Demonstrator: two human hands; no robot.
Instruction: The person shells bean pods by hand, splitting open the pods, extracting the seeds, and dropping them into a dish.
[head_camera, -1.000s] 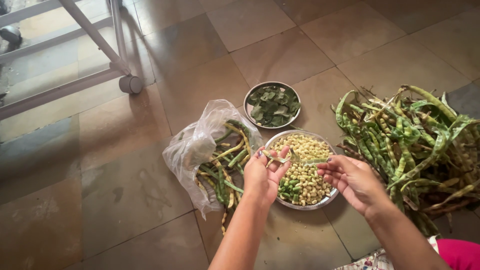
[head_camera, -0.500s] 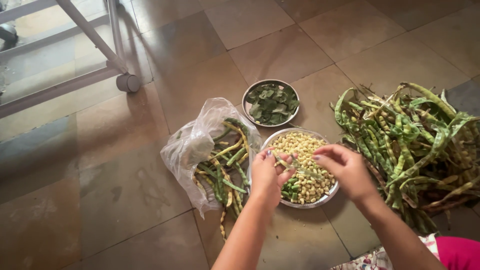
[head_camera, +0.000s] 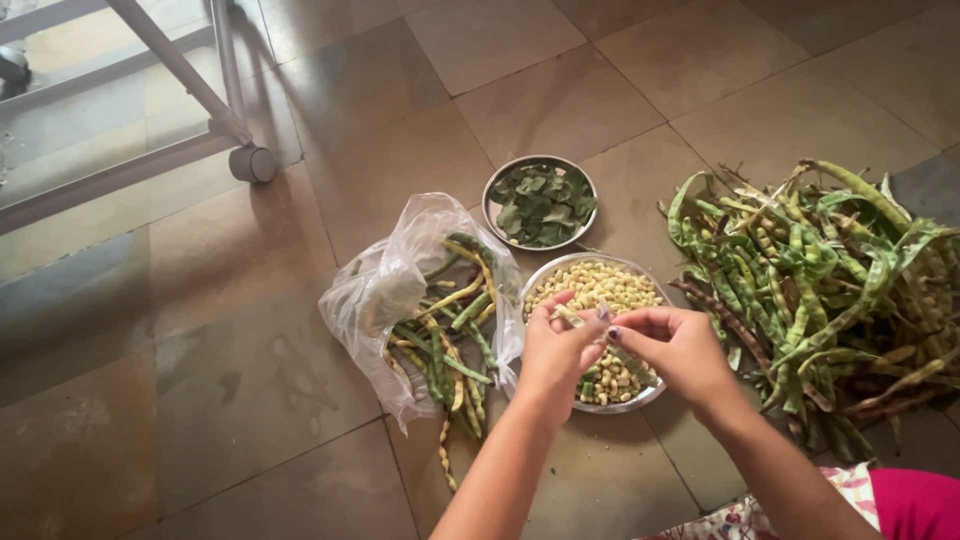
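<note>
both hands meet over the metal bowl of shelled beans. left hand and right hand have fingers pressed together on one pale bean pod, pinching it between thumbs and fingertips just above the bowl's near half.

progress, judged from the piles: bowl looks fairly full of pale beans, so a good share is done. plastic bag to the left holds spent pods, green and yellow, some spilling onto the floor at its near end. big heap of green pods to the right looks unshelled, and it is larger than the bag's load, so plenty is left, likely more than half.

smaller metal bowl of dark green leaves sits just behind the bean bowl, close, can't tell if the rims touch.

surface: all on the floor, large brown stone-look tiles, dull with some stains. top left a white metal frame on a caster wheel, daylight falling across the tiles there. pink cloth at bottom right corner.
</note>
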